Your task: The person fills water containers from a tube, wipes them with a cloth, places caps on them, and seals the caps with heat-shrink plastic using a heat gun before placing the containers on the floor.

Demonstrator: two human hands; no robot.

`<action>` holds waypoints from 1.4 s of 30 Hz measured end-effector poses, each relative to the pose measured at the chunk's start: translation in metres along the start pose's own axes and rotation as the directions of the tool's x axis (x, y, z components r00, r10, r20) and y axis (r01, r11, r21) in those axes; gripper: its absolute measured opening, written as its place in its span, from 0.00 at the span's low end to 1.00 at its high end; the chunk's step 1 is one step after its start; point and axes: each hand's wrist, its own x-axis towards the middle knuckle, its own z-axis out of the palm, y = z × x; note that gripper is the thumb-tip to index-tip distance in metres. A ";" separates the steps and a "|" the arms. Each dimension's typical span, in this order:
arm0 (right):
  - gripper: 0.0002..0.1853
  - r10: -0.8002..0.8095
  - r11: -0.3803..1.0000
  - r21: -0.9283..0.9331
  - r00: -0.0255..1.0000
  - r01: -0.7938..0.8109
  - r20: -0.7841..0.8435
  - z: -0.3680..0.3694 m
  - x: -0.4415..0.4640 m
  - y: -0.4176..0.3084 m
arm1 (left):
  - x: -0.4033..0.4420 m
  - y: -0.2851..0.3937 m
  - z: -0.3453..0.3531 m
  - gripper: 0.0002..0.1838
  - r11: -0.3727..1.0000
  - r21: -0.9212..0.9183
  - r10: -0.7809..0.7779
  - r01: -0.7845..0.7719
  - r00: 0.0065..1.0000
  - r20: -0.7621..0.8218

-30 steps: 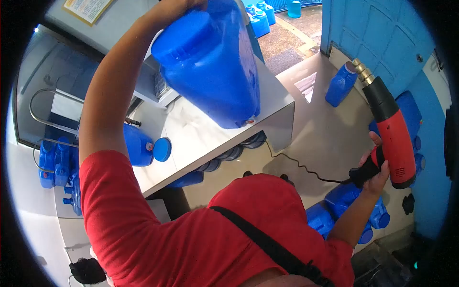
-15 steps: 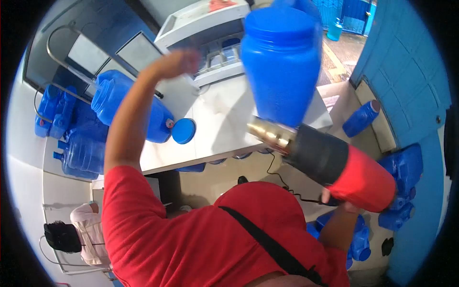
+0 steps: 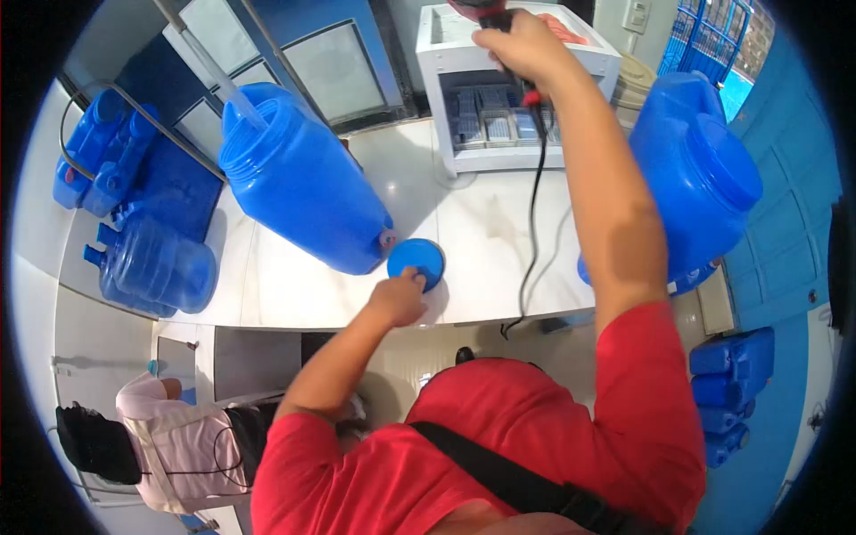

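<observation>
My left hand has its fingers on the round blue lid, which lies flat on the white counter. Just behind the lid stands an open blue container, with a clear tube running into its mouth. Over the small white shelf, my right hand is closed around the handle of the red and black heat gun, which the top edge partly cuts off. Its black cord hangs down past the counter's front edge. A capped blue container stands at the counter's right end.
Clear bottles and blue jugs are at the left. A person in a light top is at the lower left. More blue containers lie near the blue wall at the right.
My right hand has carried the heat gun up and away over the white shelf. My left hand has come down onto the blue lid. The view has turned left, showing more of the counter.
</observation>
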 end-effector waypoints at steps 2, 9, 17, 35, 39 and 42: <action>0.16 0.183 0.973 -0.158 0.978 -0.166 0.099 -0.003 0.021 -0.040 | -0.012 0.004 0.003 0.40 0.997 -0.072 -0.003 0.002 1.000 -0.015; 0.10 0.193 0.885 0.372 0.947 -0.281 0.257 0.056 0.128 0.012 | -0.018 -0.005 0.005 0.39 0.993 -0.112 0.025 -0.032 0.998 -0.062; 0.18 -0.202 0.979 -0.047 0.946 0.197 -0.253 0.008 0.015 0.097 | -0.013 -0.009 0.010 0.39 0.983 -0.161 0.064 -0.086 0.989 -0.135; 0.11 -0.070 0.788 -0.615 0.990 -0.018 -0.119 0.123 0.011 0.235 | -0.003 0.012 -0.026 0.33 0.973 -0.207 0.040 -0.103 0.956 -0.289; 0.06 -0.011 0.998 0.046 0.882 0.038 -0.471 0.056 -0.078 0.120 | -0.011 0.031 -0.085 0.26 0.597 -0.685 -0.044 -0.419 0.835 -0.549; 0.08 -0.413 0.904 -0.072 0.820 0.421 -0.396 0.030 -0.137 0.049 | -0.014 0.053 -0.134 0.22 0.298 -0.699 -0.058 -0.650 0.719 -0.693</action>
